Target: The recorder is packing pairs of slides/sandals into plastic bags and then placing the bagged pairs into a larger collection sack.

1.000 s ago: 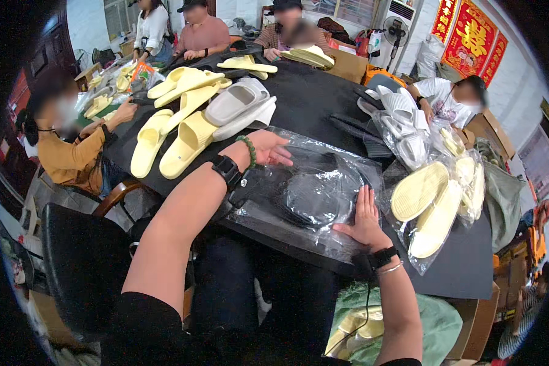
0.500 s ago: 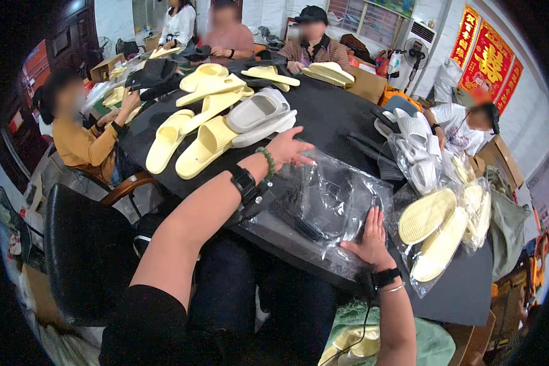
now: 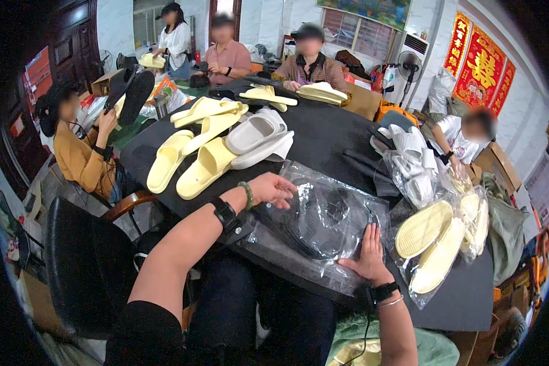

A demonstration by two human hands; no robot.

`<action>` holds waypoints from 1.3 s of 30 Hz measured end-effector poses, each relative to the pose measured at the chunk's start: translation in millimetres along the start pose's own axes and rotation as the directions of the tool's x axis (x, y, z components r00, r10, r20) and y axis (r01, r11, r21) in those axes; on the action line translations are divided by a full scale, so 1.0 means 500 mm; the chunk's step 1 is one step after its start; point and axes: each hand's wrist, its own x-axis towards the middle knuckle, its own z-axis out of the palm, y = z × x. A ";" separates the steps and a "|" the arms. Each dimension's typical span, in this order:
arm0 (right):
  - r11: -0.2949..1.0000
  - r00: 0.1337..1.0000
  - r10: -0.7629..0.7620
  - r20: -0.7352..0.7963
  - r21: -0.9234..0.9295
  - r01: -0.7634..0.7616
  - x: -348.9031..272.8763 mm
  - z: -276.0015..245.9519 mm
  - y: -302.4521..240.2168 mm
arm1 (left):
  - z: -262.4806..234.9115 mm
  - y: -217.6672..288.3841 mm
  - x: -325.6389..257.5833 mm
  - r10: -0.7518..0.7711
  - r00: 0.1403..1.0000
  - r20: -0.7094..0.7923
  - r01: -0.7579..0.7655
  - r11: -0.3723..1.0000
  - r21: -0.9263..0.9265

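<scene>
A clear plastic bag lies flat on the black table before me, with dark slippers showing dimly through it. My left hand is at the bag's left side, its fingers loosely apart and holding nothing; whether the fingertips touch the film I cannot tell. Flat on the bag's right edge rests my right hand, fingers stretched out. Beyond my left hand lie loose yellow slippers and a pair of grey slippers. To the right of my right hand is a bagged pair of yellow slippers.
Bagged grey slippers lie at the right of the table. A black chair stands at my left. Several people sit or stand around the table; one at the left holds up black slippers. A green sack is below the table edge.
My left hand has drawn back toward me along the bag's left side. My right hand stays on the bag. The person at the left has raised black slippers.
</scene>
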 end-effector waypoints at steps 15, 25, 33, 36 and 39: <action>1.000 1.000 -0.006 0.017 0.015 0.005 -0.012 -0.010 -0.006 | -0.021 0.031 -0.012 0.188 0.982 -0.012 -0.171 0.916 0.364; 1.000 1.000 -0.005 0.028 0.004 0.005 -0.009 -0.009 0.001 | -0.096 0.284 0.004 0.627 0.696 -0.351 -0.369 0.731 0.573; 0.999 0.999 -0.032 -0.008 -0.001 0.032 0.003 0.002 -0.003 | -0.063 0.055 -0.027 0.378 0.915 -0.141 -0.115 0.579 0.807; 1.000 1.000 -0.008 -0.010 -0.008 0.008 -0.013 -0.001 0.004 | -0.021 0.014 -0.031 0.281 0.958 -0.052 -0.128 0.584 0.801; 1.000 1.000 0.001 0.011 0.000 -0.001 -0.004 -0.007 -0.005 | -0.044 0.020 -0.035 0.303 0.952 -0.051 -0.132 0.552 0.823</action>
